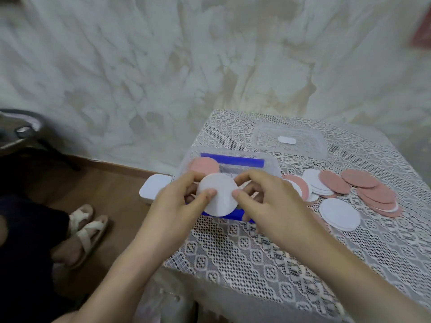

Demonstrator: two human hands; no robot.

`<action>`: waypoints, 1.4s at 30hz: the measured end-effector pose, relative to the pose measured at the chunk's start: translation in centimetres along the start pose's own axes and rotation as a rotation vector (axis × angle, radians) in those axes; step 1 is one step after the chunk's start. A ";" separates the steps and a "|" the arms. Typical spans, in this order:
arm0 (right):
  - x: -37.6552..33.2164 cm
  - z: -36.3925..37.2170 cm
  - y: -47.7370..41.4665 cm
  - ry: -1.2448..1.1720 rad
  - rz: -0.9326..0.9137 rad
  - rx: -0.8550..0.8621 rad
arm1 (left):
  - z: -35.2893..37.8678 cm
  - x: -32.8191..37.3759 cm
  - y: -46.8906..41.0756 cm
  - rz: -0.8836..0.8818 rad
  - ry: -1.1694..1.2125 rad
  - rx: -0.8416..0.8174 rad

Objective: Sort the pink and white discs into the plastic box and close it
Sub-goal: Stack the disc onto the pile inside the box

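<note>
Left hand [182, 199] and right hand [268, 201] hold one white disc [218, 198], each grip clamped on its rim by thumb and fingers, over the open plastic box [271, 167], with a pink disc [203, 165] inside at 10 o'clock and loose discs [377, 197] on the desk [256, 252] at the box's 3 o'clock.

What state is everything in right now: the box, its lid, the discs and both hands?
plastic box: open.
lid: off, lying flat behind the box.
white disc: pinched by both hands above the box.
pink disc: in the box, left end.
loose discs: lying outside, right of the box.
left hand: pinching white disc.
right hand: pinching white disc.
</note>
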State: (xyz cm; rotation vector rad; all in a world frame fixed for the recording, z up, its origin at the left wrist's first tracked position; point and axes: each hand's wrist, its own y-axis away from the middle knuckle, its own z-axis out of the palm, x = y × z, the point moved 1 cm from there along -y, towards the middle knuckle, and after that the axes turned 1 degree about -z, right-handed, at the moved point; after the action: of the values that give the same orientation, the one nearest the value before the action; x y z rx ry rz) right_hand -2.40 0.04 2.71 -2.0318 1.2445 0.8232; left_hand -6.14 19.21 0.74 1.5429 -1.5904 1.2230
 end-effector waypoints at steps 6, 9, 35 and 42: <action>-1.2 0.8 -4.0 -0.224 0.070 -0.051 | -3.4 -1.1 -2.0 -0.049 -0.152 0.185; -1.1 1.2 -6.3 -0.260 0.111 -0.057 | -3.8 -1.6 -2.9 -0.064 -0.307 0.224; 0.8 3.1 -10.6 0.446 -0.042 -0.239 | -2.4 -2.3 -2.5 -0.137 -0.372 0.138; 1.0 3.0 -10.1 0.474 -0.135 -0.249 | -2.5 -1.8 -2.6 -0.134 -0.563 0.151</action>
State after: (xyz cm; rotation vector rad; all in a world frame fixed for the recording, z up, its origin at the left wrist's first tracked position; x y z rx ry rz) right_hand 6.57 5.54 1.90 -2.5862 1.2760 0.4610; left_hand -3.81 22.45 0.63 2.1925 -1.7165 0.8948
